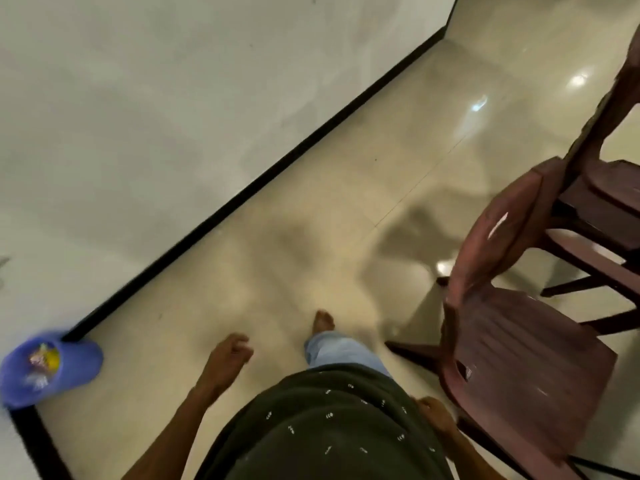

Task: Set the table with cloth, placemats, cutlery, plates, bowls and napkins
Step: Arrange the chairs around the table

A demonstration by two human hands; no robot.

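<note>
No cloth, placemat, cutlery, plate, bowl or napkin is in view, and no table either. I look down at a beige tiled floor. My left hand [230, 355] hangs in front of my body with loosely curled fingers and holds nothing. My right hand [434, 415] hangs at my right side beside a chair seat, fingers loosely bent, nothing in it. The picture is blurred by motion.
Two dark red plastic chairs [526, 344] stand to my right, one behind the other. A white wall [156, 116] with a black skirting runs along the left. A blue bin [45, 368] with wrappers inside sits at the wall corner, lower left. My bare foot [323, 322] steps forward.
</note>
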